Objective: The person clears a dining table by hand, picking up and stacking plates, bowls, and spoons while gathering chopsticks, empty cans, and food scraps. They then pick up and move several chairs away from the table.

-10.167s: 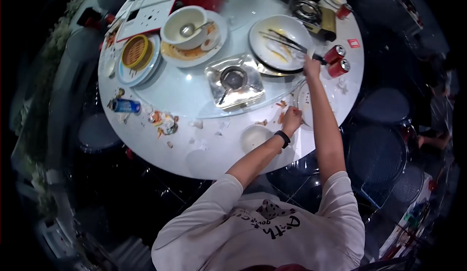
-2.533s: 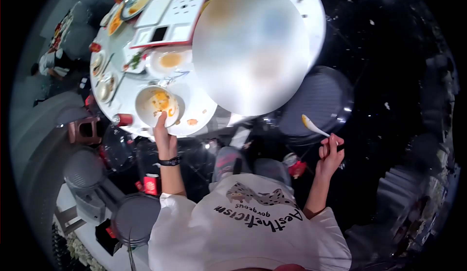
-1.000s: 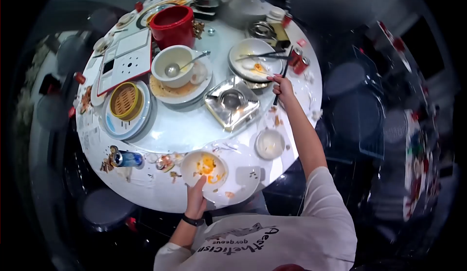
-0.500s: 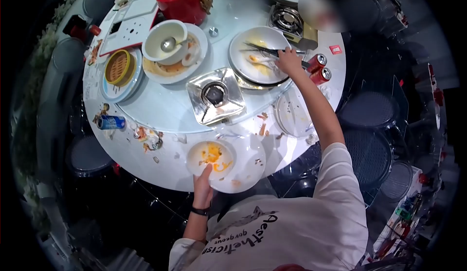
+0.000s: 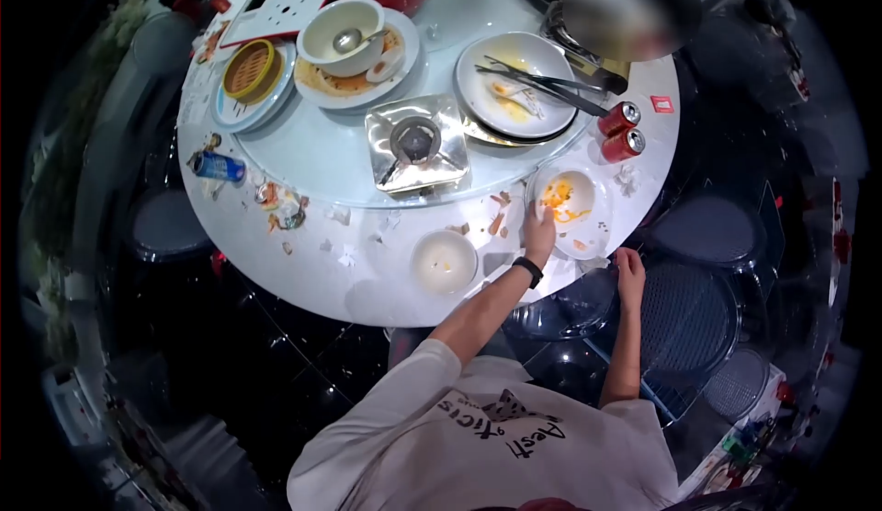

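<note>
My left hand (image 5: 539, 233), with a black band on its wrist, reaches across to the right side of the table. It grips the near left rim of a white bowl (image 5: 581, 201) holding orange food scraps. The bowl rests on a white plate (image 5: 593, 235) near the table edge; my fingers under the rim are hidden. My right hand (image 5: 630, 272) hangs just off the table edge, right of that plate, its fingers loosely apart and nothing in them. Another white bowl (image 5: 445, 277) with small scraps sits to the left. Chopsticks and tongs (image 5: 542, 81) lie across a large soiled plate (image 5: 478, 98).
Two red cans (image 5: 621, 133) stand at the right. A metal stove (image 5: 418, 171) is on the glass turntable (image 5: 322, 171), beside a large bowl with a ladle (image 5: 317, 38). A bamboo steamer (image 5: 252, 69) and a blue can (image 5: 219, 167) are left; stools (image 5: 703, 231) stand right.
My left hand has carried the bowl and plate to the right. My right hand has let go of the chopsticks and tongs and drawn back. A white bowl now shows at the front.
</note>
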`<action>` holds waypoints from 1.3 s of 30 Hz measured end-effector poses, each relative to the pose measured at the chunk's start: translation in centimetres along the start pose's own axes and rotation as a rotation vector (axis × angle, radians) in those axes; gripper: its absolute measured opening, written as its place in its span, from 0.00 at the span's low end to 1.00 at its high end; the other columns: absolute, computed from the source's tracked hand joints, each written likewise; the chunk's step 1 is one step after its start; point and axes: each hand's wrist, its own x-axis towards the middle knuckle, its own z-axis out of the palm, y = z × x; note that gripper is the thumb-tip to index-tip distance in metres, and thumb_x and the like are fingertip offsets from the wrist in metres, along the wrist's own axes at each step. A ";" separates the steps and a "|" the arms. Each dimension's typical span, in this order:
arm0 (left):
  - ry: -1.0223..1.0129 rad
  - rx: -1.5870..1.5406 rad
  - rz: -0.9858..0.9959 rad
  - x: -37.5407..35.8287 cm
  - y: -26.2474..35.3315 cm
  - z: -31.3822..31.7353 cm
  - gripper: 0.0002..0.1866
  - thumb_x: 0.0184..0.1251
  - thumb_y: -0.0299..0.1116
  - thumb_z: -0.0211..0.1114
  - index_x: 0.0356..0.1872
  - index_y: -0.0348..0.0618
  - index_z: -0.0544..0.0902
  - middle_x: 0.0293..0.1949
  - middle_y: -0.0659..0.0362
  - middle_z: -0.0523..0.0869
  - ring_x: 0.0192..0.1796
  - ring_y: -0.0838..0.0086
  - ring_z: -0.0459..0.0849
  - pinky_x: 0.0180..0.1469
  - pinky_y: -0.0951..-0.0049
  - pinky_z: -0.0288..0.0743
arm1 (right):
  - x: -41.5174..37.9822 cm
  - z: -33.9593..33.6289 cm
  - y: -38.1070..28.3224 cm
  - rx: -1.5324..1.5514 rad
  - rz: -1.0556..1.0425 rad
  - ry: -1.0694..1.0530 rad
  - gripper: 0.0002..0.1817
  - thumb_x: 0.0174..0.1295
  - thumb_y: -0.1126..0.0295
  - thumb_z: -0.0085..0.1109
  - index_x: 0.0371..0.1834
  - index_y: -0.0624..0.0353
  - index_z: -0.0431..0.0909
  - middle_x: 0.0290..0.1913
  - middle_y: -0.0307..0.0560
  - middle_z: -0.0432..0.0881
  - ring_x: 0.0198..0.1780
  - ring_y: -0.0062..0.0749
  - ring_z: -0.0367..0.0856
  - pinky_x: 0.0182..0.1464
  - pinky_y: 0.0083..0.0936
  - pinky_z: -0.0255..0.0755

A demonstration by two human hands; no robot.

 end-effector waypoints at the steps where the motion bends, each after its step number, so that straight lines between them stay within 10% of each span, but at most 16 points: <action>1: -0.004 0.110 -0.007 -0.3 0.9 0.4 0.24 0.65 0.34 0.56 0.59 0.30 0.67 0.50 0.42 0.77 0.53 0.53 0.76 0.56 0.66 0.68 | -0.1 0.3 0.4 0.006 -0.002 -0.006 0.12 0.64 0.63 0.55 0.41 0.61 0.78 0.29 0.37 0.79 0.30 0.15 0.73 0.30 0.14 0.66; 9: -0.059 0.666 0.285 -0.8 6.1 -4.0 0.21 0.57 0.32 0.58 0.52 0.34 0.75 0.55 0.38 0.70 0.53 0.43 0.72 0.58 0.58 0.66 | 3.3 4.5 7.6 0.138 0.012 0.067 0.12 0.62 0.64 0.56 0.44 0.60 0.76 0.30 0.40 0.77 0.26 0.18 0.73 0.26 0.16 0.68; 17: -0.115 0.780 0.139 -4.0 9.5 -22.0 0.14 0.57 0.33 0.56 0.42 0.37 0.72 0.22 0.43 0.82 0.25 0.52 0.83 0.31 0.57 0.78 | -0.9 5.7 1.2 0.139 -0.093 0.159 0.14 0.60 0.69 0.57 0.47 0.63 0.74 0.37 0.44 0.77 0.35 0.23 0.74 0.33 0.18 0.70; 22: -0.054 0.826 0.087 -6.1 8.6 -25.9 0.14 0.57 0.30 0.55 0.43 0.37 0.67 0.27 0.39 0.81 0.33 0.43 0.81 0.37 0.48 0.74 | -3.5 6.8 -1.9 0.209 -0.112 0.171 0.13 0.59 0.70 0.57 0.47 0.60 0.74 0.38 0.40 0.77 0.37 0.21 0.74 0.34 0.17 0.70; 29: 0.012 1.056 0.054 -7.5 6.1 -28.5 0.31 0.63 0.53 0.55 0.56 0.37 0.66 0.34 0.46 0.84 0.35 0.51 0.83 0.34 0.56 0.76 | -7.3 10.8 -9.2 0.288 -0.295 0.095 0.12 0.63 0.70 0.54 0.49 0.60 0.73 0.44 0.42 0.76 0.41 0.20 0.74 0.36 0.19 0.74; 39: 0.333 0.950 0.012 -18.9 7.2 -63.6 0.20 0.64 0.46 0.57 0.48 0.42 0.74 0.38 0.50 0.83 0.38 0.52 0.82 0.38 0.56 0.77 | -27.0 35.1 -24.9 0.381 -0.532 -0.436 0.09 0.63 0.74 0.53 0.45 0.62 0.74 0.38 0.41 0.80 0.37 0.20 0.76 0.40 0.17 0.70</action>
